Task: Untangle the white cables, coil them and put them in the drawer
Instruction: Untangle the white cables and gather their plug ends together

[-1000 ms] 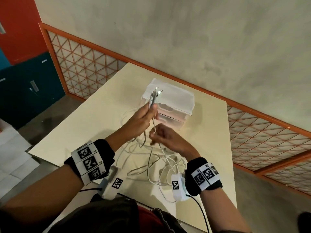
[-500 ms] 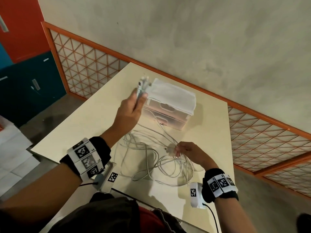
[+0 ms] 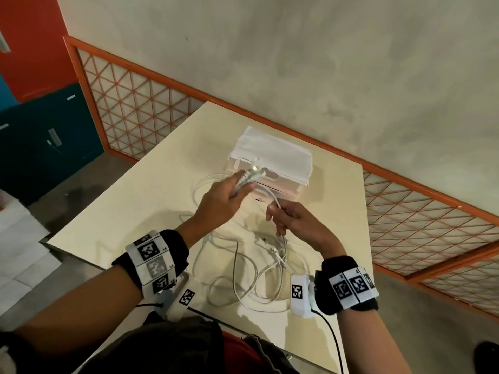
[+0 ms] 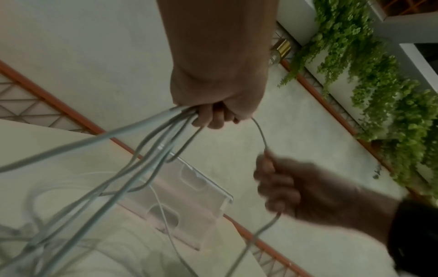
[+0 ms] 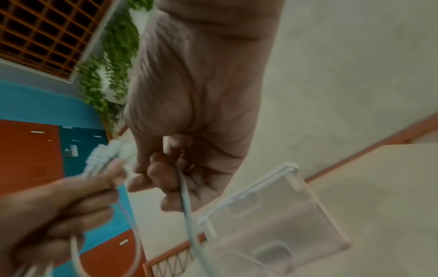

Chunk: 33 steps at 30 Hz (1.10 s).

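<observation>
Fingers (image 4: 211, 118) of my left hand (image 3: 221, 203) are curled tight round a bunch of the white cables (image 3: 243, 265), with the plug ends (image 3: 253, 171) poking out past the knuckles, held up in the air just in front of the drawer unit (image 3: 270, 163). My right hand (image 3: 294, 222) is close beside it, fingers (image 5: 163, 174) pinched round a single strand (image 4: 260, 135) that runs across to the left fist. The rest of the cables hang down from both hands and lie in a loose tangle on the pale surface (image 3: 121, 220), between my wrists and the drawers. The drawer unit is see-through plastic, sitting at the far side of the surface near the wall. It's pretty blurry on both wrist cams.
</observation>
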Each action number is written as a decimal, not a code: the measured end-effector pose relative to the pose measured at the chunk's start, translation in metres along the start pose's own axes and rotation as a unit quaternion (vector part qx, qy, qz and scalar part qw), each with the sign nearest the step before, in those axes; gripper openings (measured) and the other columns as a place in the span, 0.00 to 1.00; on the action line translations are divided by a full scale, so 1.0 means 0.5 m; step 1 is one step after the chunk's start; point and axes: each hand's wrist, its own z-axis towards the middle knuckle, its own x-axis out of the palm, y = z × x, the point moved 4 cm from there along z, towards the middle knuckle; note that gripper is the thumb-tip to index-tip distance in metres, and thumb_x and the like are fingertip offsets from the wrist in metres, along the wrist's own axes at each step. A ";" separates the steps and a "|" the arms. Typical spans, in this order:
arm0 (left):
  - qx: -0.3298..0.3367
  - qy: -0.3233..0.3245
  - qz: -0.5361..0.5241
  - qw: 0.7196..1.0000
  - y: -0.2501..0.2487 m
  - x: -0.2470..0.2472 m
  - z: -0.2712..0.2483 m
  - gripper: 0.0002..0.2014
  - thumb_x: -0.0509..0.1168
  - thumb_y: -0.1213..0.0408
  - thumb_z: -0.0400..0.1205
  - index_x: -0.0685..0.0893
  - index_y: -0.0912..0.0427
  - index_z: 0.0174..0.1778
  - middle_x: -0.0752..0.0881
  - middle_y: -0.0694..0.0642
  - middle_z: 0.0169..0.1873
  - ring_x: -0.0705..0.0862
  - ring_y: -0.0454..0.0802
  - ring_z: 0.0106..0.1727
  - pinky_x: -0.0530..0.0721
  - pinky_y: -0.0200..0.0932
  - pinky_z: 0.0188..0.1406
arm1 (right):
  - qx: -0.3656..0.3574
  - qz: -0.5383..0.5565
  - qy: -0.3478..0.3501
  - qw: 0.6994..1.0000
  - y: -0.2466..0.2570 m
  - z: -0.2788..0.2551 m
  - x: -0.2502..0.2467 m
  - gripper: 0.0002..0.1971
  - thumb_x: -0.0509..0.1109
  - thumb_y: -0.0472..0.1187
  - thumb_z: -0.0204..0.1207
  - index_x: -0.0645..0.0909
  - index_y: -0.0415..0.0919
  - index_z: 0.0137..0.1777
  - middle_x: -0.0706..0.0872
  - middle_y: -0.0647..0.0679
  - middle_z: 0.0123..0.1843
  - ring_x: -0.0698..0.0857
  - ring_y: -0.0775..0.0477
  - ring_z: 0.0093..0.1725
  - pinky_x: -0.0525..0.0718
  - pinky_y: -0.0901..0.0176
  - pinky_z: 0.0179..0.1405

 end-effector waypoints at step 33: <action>0.044 -0.128 -0.074 0.988 -0.029 -0.018 -0.012 0.06 0.58 0.59 0.85 0.74 0.56 0.53 0.75 0.45 0.19 0.70 0.48 0.20 0.67 0.33 0.21 | 0.165 -0.110 -0.264 0.944 -0.106 -0.017 -0.096 0.13 0.50 0.31 0.83 0.77 0.35 0.53 0.75 0.46 0.34 0.77 0.46 0.26 0.78 0.64 0.16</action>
